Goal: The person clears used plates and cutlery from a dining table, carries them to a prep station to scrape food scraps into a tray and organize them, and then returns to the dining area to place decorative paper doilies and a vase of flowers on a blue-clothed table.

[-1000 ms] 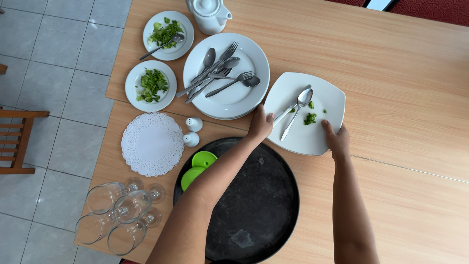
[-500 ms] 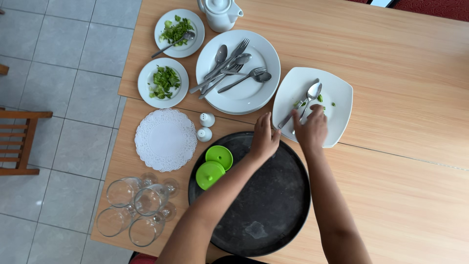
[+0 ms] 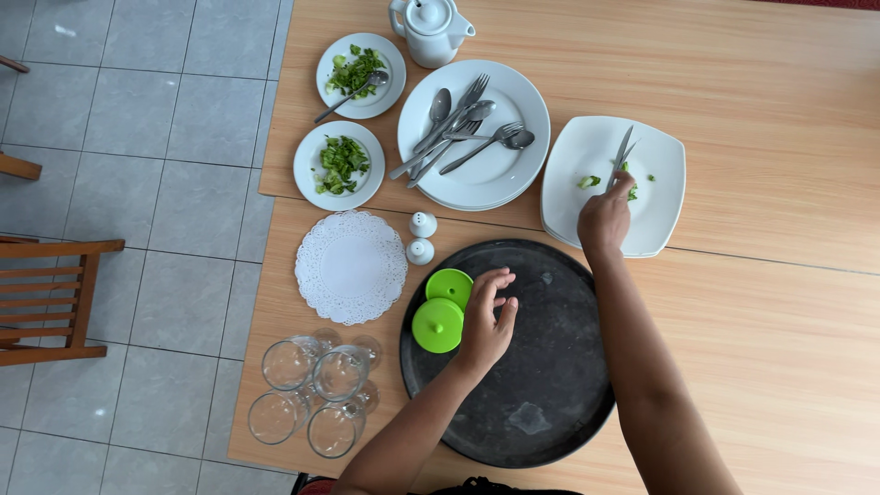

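Observation:
My right hand (image 3: 604, 220) grips the handles of a fork and spoon (image 3: 622, 154) that lie on a white square plate (image 3: 665, 197) with a few green scraps. My left hand (image 3: 486, 319) hovers open over the round black tray (image 3: 541, 394), just right of two green lids (image 3: 440, 312) that rest on the tray's left part. The plate sits beyond the tray's far right rim.
A round white plate (image 3: 513, 174) holds several forks and spoons. Two small plates of greens (image 3: 339, 167) and a white teapot (image 3: 429, 27) stand farther left. Salt and pepper shakers (image 3: 421, 237), a paper doily (image 3: 351, 266), several glasses (image 3: 312, 394) and a wooden chair (image 3: 50, 298) are nearby.
My left hand has drawn back from the square plate's edge to above the tray near the green lids. My right hand has closed on the cutlery on the square plate.

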